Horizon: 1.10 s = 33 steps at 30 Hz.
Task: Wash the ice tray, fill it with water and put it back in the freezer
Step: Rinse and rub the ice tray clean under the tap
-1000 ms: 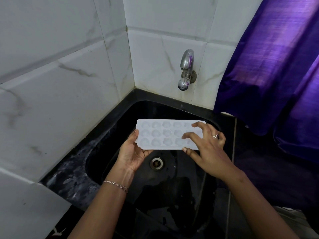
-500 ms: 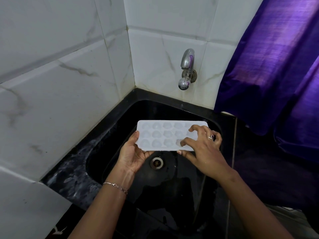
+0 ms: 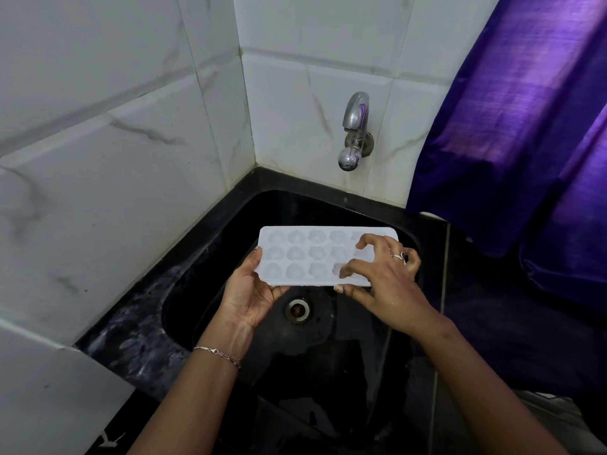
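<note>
White tiles with grey veins cover the left wall [image 3: 115, 165] and the back wall [image 3: 305, 87], which meet in a corner at upper centre. A chrome tap [image 3: 355, 126] juts from the back wall above a black sink [image 3: 328, 205] set in a dark speckled counter [image 3: 131, 330]. The drain [image 3: 297, 309] sits mid-frame. A purple curtain [image 3: 525, 126] hangs at the upper right and catches the light.

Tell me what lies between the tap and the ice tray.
In the head view, only white tile and the sink's black rim lie between the tap and the ice tray; no water shows.
</note>
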Each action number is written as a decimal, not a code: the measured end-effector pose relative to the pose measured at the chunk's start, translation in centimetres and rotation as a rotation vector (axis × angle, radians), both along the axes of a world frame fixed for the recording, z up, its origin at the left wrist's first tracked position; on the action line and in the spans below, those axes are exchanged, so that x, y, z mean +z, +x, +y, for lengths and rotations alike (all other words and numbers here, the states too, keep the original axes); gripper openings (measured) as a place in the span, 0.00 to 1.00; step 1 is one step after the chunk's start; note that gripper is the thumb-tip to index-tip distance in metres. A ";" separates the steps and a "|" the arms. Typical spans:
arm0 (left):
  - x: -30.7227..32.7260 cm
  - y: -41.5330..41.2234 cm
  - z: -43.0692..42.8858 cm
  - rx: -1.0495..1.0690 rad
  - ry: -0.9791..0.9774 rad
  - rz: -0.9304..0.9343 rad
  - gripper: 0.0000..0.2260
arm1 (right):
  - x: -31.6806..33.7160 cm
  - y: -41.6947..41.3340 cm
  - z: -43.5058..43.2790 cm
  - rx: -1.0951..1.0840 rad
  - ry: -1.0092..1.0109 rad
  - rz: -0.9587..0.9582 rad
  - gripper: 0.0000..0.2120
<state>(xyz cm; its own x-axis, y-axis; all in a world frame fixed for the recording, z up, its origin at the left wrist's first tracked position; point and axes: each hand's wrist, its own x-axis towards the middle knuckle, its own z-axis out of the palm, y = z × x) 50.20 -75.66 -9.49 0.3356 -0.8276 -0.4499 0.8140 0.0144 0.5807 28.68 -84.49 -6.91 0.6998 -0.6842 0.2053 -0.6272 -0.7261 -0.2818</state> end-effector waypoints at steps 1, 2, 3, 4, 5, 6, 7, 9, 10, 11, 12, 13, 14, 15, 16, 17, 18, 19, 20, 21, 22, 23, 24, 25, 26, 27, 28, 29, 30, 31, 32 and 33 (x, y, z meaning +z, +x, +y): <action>0.0 0.0 0.0 -0.002 -0.002 0.002 0.17 | 0.0 0.0 0.0 -0.003 -0.012 0.004 0.11; 0.0 0.1 0.0 -0.003 -0.005 0.002 0.17 | 0.0 0.1 0.1 -0.004 -0.021 0.010 0.11; 0.1 0.1 -0.1 -0.003 -0.009 0.000 0.17 | 0.0 0.1 0.1 -0.004 -0.020 0.013 0.11; 0.1 0.1 0.0 -0.003 -0.011 -0.004 0.16 | 0.0 0.2 0.2 0.001 -0.008 0.011 0.12; 0.1 0.2 0.0 -0.004 -0.013 -0.008 0.16 | -0.1 0.2 0.2 0.009 0.009 0.008 0.12; 0.0 0.2 0.1 -0.007 -0.012 -0.012 0.17 | 0.0 0.2 0.3 0.020 0.022 0.007 0.11; 0.0 0.2 0.1 -0.010 -0.012 -0.012 0.17 | 0.0 0.3 0.3 0.026 0.031 0.004 0.11; -0.2 0.1 0.2 -0.010 -0.010 -0.005 0.17 | 0.3 0.4 0.3 0.024 0.043 -0.023 0.13; -0.2 0.0 0.2 -0.008 -0.009 -0.003 0.17 | 0.5 0.6 0.4 0.023 0.049 -0.038 0.15; -0.3 0.0 0.2 -0.010 -0.011 -0.004 0.17 | 0.7 0.8 0.5 0.032 0.047 -0.042 0.17; -0.3 0.0 0.1 -0.015 -0.015 -0.004 0.17 | 0.9 1.1 0.6 0.051 0.033 -0.030 0.18; -0.3 -0.1 0.1 -0.021 -0.019 -0.003 0.17 | 1.0 1.5 0.6 0.076 0.014 -0.008 0.17; -0.3 -0.3 0.1 -0.025 -0.020 -0.002 0.17 | 1.1 1.9 0.8 0.097 -0.004 0.016 0.16; -0.2 -0.4 0.1 -0.029 -0.020 -0.003 0.17 | 1.1 2.3 0.9 0.109 -0.019 0.035 0.15; -0.1 -0.6 0.1 -0.033 -0.020 -0.006 0.16 | 1.1 2.6 1.0 0.112 -0.030 0.047 0.14; -0.1 -0.7 0.1 -0.035 -0.022 -0.009 0.16 | 1.0 2.9 1.1 0.109 -0.038 0.049 0.14; -0.1 -0.7 0.1 -0.033 -0.025 -0.010 0.16 | 1.0 3.0 1.2 0.105 -0.045 0.046 0.13; 0.0 -0.7 0.1 -0.030 -0.029 -0.010 0.16 | 0.9 3.1 1.3 0.104 -0.052 0.039 0.12; 0.0 -0.6 0.1 -0.028 -0.032 -0.013 0.16 | 0.9 3.2 1.4 0.106 -0.058 0.030 0.11; 0.0 -0.5 0.1 -0.028 -0.034 -0.016 0.16 | 0.9 3.2 1.4 0.110 -0.058 0.021 0.10; 0.0 -0.5 0.1 -0.028 -0.034 -0.019 0.16 | 0.9 3.2 1.4 0.113 -0.055 0.017 0.09; 0.0 -0.5 0.2 -0.028 -0.033 -0.019 0.15 | 0.9 3.2 1.4 0.112 -0.052 0.014 0.08; 0.0 -0.5 0.2 -0.028 -0.034 -0.016 0.15 | 0.9 3.1 1.4 0.105 -0.052 0.012 0.08; 0.0 -0.5 0.2 -0.027 -0.038 -0.012 0.15 | 0.9 3.0 1.3 0.093 -0.056 0.012 0.08; 0.1 -0.5 0.2 -0.027 -0.043 -0.011 0.15 | 0.9 3.0 1.3 0.079 -0.068 0.015 0.09; 0.2 -0.4 0.2 -0.028 -0.046 -0.012 0.15 | 0.9 2.9 1.3 0.068 -0.085 0.022 0.09; 0.3 -0.4 0.1 -0.029 -0.050 -0.011 0.15 | 0.9 3.0 1.3 0.062 -0.106 0.031 0.09; 0.4 -0.3 0.1 -0.028 -0.051 -0.011 0.16 | 0.9 3.1 1.3 0.059 -0.122 0.037 0.09; 0.5 -0.2 0.1 -0.029 -0.052 -0.012 0.16 | 0.9 3.2 1.4 0.060 -0.132 0.039 0.09; 0.4 -0.1 0.1 -0.029 -0.052 -0.012 0.17 | 1.0 3.3 1.4 0.064 -0.135 0.037 0.09; 0.4 -0.1 0.1 -0.029 -0.050 -0.010 0.17 | 1.1 3.4 1.4 0.068 -0.130 0.036 0.10; 0.4 -0.1 0.1 -0.026 -0.048 -0.007 0.17 | 1.1 3.4 1.5 0.074 -0.120 0.037 0.10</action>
